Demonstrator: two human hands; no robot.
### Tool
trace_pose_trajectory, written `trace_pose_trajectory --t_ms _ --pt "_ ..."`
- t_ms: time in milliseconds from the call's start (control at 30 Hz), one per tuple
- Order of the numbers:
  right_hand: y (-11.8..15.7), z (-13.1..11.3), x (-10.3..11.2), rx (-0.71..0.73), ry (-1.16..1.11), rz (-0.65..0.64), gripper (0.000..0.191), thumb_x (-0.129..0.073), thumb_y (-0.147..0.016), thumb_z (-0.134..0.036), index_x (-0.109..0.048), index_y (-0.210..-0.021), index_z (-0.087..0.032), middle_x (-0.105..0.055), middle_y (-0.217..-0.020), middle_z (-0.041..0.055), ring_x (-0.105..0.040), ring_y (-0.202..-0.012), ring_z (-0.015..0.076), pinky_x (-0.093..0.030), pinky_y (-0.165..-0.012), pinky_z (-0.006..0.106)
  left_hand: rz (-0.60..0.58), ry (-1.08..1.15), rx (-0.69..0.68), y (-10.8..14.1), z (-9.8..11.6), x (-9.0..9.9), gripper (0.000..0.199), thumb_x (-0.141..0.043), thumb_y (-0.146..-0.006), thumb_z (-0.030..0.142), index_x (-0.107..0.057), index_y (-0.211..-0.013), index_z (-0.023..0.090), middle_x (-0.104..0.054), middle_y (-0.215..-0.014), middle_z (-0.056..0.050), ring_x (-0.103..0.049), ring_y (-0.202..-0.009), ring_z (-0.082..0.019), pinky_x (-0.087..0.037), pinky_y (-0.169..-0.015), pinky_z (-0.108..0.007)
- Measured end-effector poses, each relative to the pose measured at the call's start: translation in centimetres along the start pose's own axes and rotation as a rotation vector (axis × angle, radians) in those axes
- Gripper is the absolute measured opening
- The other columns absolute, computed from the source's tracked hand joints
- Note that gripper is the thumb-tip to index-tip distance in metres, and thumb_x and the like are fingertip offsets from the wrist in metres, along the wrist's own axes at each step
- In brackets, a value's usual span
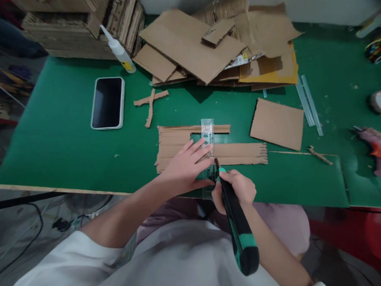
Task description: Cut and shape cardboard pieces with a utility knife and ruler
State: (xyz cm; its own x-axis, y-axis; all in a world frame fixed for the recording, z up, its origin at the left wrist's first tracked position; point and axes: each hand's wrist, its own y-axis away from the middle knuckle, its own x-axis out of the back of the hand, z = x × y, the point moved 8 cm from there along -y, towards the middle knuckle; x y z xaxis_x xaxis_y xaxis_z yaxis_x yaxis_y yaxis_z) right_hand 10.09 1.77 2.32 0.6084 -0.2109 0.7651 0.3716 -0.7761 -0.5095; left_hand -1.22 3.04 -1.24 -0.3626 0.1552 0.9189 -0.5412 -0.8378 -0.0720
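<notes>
My left hand [189,162] lies flat with its fingers spread, pressing a clear plastic ruler [207,126] down across a piece of corrugated cardboard [241,153]. The ruler stands crosswise to the cardboard strip and reaches the table's front edge. My right hand [236,189] is closed around a black and green utility knife [239,233]. Its blade tip points at the cardboard, right beside the ruler's right edge. Whether the blade touches the cardboard I cannot tell. The cardboard has a cut-out notch behind my left fingers and ragged ends.
A phone [108,103], a glue bottle [121,54] and a cardboard cross [151,103] lie on the left. Stacked cardboard [190,47] fills the back. To the right are a cardboard square [277,124], glue sticks [311,105] and a pink glue gun [378,149].
</notes>
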Motion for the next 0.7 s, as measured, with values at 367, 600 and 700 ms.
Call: trace_pose_trajectory --t_ms 367,600,700 --pt "0.6 -0.1 1.1 0.019 -0.084 0.096 0.026 -0.058 -0.069 -0.019 -0.053 -0.094 -0.022 -0.061 -0.067 -0.0015 -0.06 -0.055 0.0132 -0.048 -0.05 0.023 0.019 -0.002 0.004 0.0 0.0 -0.1 0.052 -0.055 -0.083 0.05 -0.054 -0.12 0.014 -0.042 -0.14 -0.018 -0.026 -0.135 -0.037 -0.026 -0.106 -0.06" --pt "0.5 -0.1 1.3 0.012 -0.126 0.105 0.027 -0.058 -0.067 -0.017 -0.054 -0.094 -0.02 -0.063 -0.07 -0.0001 -0.062 -0.057 0.0135 -0.05 -0.052 0.023 0.024 -0.02 0.002 0.0 0.0 -0.1 0.052 -0.052 -0.084 0.052 -0.055 -0.118 0.013 -0.043 -0.139 -0.018 -0.027 -0.135 -0.038 -0.027 -0.106 -0.059" --pt "0.6 0.0 1.4 0.005 -0.149 0.141 0.027 -0.059 -0.067 -0.016 -0.055 -0.094 -0.02 -0.063 -0.07 -0.0004 -0.062 -0.057 0.0129 -0.05 -0.052 0.022 0.026 -0.014 0.005 0.0 0.1 -0.1 0.053 -0.052 -0.084 0.052 -0.055 -0.119 0.013 -0.042 -0.139 -0.018 -0.026 -0.135 -0.038 -0.027 -0.106 -0.059"
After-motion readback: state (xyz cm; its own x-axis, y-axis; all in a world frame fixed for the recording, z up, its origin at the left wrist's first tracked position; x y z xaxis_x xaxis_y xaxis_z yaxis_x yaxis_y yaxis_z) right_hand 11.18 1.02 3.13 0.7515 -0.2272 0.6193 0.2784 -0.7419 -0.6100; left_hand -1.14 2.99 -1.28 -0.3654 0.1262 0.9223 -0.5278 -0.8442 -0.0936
